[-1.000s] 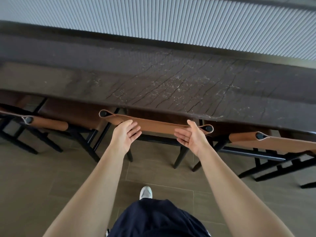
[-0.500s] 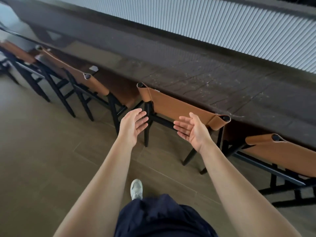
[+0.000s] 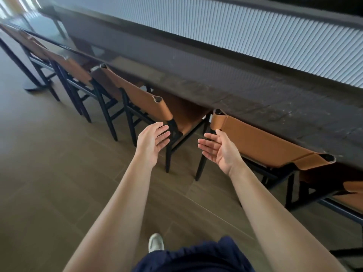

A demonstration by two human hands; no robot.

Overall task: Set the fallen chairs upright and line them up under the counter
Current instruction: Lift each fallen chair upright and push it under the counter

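Chairs point(image 3: 78, 72): every one I can see stands upright, seat tucked under the worktop point(image 3: 245, 91), backs in one row running from far left to near right. No fallen chair on the floor point(image 3: 49, 173) in view.

Both hands are empty. My read on the left hand point(image 3: 152, 142) and right hand point(image 3: 220, 150): fingers relaxed and apart, palms facing each other. They hover at the gap between the near-right chair point(image 3: 265, 146) and the next chair left point(image 3: 141, 99), gripping neither.

Status: I'd call the task nearly done. Righting looks finished, and what's left is at most a nudge to even out the line. The far-left end is blurred, so spacing there is probably fine, but I can't confirm it. One cut-off chair point(image 3: 353, 191) at the right edge is also upright. I can't see anything beyond it.
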